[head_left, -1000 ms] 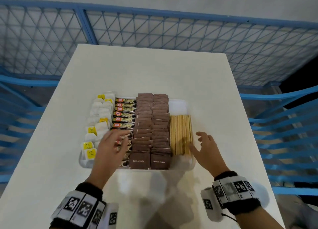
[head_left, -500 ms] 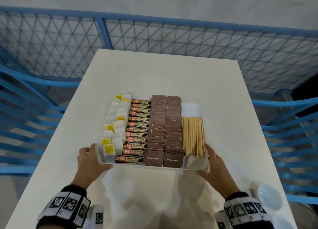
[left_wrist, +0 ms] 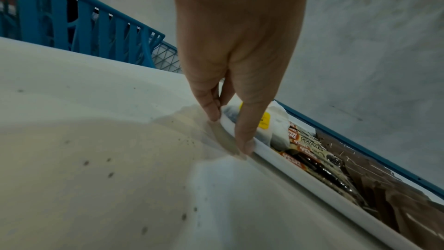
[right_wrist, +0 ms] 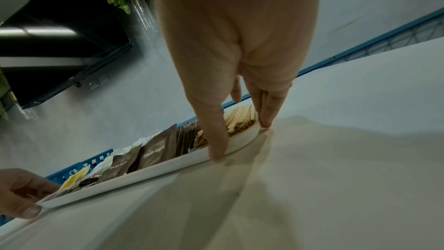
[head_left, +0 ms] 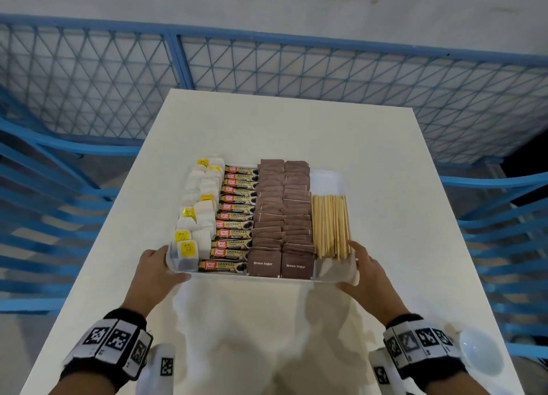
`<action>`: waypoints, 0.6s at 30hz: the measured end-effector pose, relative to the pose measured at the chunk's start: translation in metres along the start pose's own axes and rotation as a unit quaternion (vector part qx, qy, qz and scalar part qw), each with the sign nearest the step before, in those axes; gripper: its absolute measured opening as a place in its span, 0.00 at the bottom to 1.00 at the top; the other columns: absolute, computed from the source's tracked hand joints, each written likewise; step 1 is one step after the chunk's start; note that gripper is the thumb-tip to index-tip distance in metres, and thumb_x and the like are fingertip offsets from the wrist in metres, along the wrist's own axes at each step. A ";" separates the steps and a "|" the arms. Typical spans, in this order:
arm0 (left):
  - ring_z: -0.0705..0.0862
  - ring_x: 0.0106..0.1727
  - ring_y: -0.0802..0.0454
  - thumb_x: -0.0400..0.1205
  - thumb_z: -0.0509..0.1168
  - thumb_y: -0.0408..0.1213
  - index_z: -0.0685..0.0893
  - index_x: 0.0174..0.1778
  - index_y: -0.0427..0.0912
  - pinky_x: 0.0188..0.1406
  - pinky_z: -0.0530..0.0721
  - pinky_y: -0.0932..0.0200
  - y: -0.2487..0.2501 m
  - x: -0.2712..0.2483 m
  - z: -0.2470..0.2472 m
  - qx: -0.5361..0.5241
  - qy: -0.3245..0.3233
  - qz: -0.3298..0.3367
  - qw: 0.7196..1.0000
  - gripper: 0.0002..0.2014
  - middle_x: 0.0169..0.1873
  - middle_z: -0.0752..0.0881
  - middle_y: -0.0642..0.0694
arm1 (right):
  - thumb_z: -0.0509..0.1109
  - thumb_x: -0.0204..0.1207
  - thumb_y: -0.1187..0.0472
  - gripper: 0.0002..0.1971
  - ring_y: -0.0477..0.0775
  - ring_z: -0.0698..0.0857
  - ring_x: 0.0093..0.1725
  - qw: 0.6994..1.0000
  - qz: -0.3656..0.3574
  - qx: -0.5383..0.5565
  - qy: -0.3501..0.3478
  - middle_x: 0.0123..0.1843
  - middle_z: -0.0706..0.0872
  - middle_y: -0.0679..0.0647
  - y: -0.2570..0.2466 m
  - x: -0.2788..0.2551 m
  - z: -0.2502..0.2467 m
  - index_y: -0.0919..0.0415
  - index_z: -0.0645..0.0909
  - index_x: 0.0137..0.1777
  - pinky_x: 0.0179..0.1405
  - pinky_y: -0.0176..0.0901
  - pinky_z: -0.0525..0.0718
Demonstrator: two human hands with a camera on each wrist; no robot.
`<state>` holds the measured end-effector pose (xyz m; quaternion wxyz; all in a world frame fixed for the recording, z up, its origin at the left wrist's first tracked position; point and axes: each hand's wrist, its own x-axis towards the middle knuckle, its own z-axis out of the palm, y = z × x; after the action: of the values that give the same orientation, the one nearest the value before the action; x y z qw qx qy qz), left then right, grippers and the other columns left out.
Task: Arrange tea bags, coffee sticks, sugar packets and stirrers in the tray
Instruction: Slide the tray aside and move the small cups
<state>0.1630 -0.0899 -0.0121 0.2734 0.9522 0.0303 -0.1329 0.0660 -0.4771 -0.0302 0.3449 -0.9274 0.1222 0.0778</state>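
Both hands have left the rows and now pinch the near corners of the tray: left hand beside the tea bags, right hand beside the stirrers. The tray rests on the table, and the arranging looks finished.

Head view: high, looking down toward 12 o'clock over desk. Wrist views: low, close along each hand, sharing the tray near rim.
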 end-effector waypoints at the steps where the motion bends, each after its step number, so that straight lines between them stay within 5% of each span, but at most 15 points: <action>1: 0.74 0.52 0.42 0.67 0.78 0.30 0.82 0.54 0.33 0.48 0.67 0.58 0.000 0.005 -0.002 0.004 0.001 -0.002 1.000 0.21 0.50 0.86 0.35 | 0.82 0.62 0.60 0.46 0.60 0.81 0.59 1.000 -0.002 -0.001 0.001 0.61 0.82 0.57 -0.005 0.007 0.000 0.59 0.59 0.77 0.59 0.56 0.82; 9: 0.82 0.51 0.35 0.69 0.75 0.29 0.84 0.51 0.32 0.47 0.75 0.52 -0.001 0.050 -0.020 -0.003 0.020 -0.008 1.000 0.15 0.47 0.88 0.35 | 0.79 0.63 0.64 0.42 0.65 0.84 0.53 0.999 -0.027 -0.022 0.022 0.55 0.84 0.62 -0.031 0.058 0.003 0.65 0.62 0.76 0.56 0.55 0.82; 18: 0.83 0.52 0.34 0.73 0.72 0.28 0.82 0.52 0.31 0.56 0.80 0.43 0.004 0.086 -0.032 -0.087 0.065 -0.044 0.993 0.13 0.50 0.87 0.32 | 0.78 0.63 0.64 0.43 0.62 0.80 0.59 0.999 0.020 0.029 0.015 0.59 0.82 0.61 -0.051 0.103 0.007 0.58 0.59 0.76 0.59 0.53 0.81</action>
<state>0.2535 -0.0778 -0.0069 0.3461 0.9293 0.1016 -0.0793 0.1783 -0.4525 -0.0272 0.3684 -0.9154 0.1476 0.0674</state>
